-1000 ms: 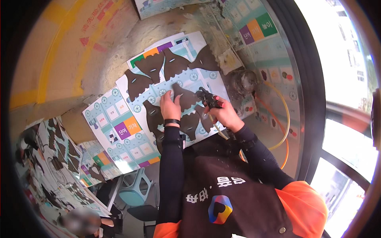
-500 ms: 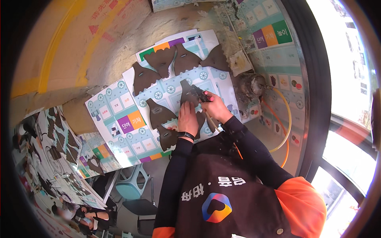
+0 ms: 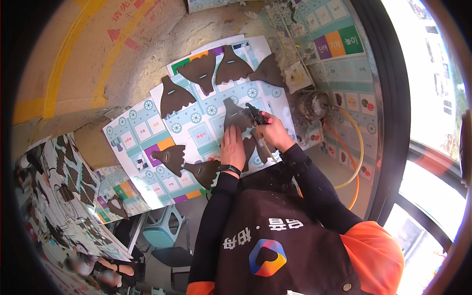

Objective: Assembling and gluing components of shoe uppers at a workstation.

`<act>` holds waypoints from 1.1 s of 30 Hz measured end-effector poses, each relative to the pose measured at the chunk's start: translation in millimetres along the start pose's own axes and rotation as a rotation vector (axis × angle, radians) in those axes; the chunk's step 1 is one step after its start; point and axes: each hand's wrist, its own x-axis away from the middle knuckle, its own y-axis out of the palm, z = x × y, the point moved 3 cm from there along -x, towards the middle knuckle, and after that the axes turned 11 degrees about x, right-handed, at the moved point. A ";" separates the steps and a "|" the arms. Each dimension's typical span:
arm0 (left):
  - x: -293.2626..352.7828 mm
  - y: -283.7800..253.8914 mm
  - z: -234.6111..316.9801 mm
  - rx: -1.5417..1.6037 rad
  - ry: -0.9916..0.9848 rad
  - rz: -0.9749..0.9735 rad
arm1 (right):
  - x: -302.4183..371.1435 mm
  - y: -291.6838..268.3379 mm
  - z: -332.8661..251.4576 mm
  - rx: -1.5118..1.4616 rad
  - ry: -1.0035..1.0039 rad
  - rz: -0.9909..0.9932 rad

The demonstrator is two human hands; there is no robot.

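Observation:
Dark brown, scallop-edged flat pieces are spread over the printed sheets. My left hand (image 3: 232,147) lies on the lower edge of the middle piece (image 3: 235,116), fingers stretched out. Closed in my right hand (image 3: 275,135) is a black spray gun (image 3: 254,114) with red ends, its nozzle just above the right side of that piece. A tan hose hangs below this hand. Another brown piece (image 3: 249,146) shows partly between my hands. To the left lie two more pieces, one (image 3: 172,160) farther out and one (image 3: 204,172) beside my left wrist.
Along the back lie several more brown pieces (image 3: 199,71). Yellow and orange hoses (image 3: 360,147) curve down at the right, near a crusted round object (image 3: 314,104). A teal stool (image 3: 162,231) stands below left. Farther left, people sit near another table covered with brown pieces.
The brown pieces on the left have shifted away, leftward and nearer, baring more printed sheet. Back pieces have spread apart. The spray gun has moved slightly right; my left hand stays nearly in place.

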 end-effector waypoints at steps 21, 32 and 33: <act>-80.0 -5.1 69.8 -0.190 0.330 -0.089 | 58.2 -133.6 44.3 -0.572 0.085 0.157; -277.5 23.9 108.2 -0.309 -0.164 0.147 | 80.9 -159.0 85.4 -0.710 0.110 0.207; -281.0 25.2 98.2 -0.255 -0.251 0.146 | 83.3 -158.5 88.6 -0.698 0.121 0.198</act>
